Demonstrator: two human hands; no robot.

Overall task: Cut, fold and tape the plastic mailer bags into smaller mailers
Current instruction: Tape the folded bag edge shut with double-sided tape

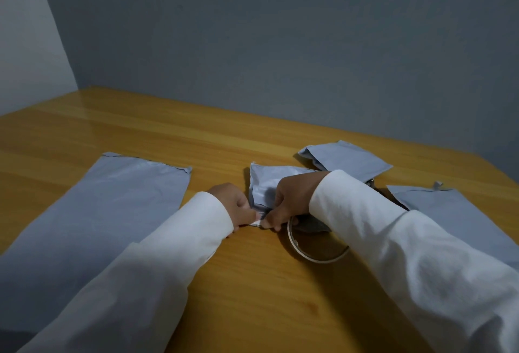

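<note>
- The near edge of a small folded mailer point(268, 184), lying mid-table point(168, 133), is being pinched by the left hand point(238, 206) and the right hand point(289, 201), apparently being taped.
- Next, pressing the strip flat is probably being called for; the tape roll point(314, 254) is lying just beside.

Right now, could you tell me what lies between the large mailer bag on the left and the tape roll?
In the head view, the left hand and its white sleeve cross bare wooden table there.
</note>
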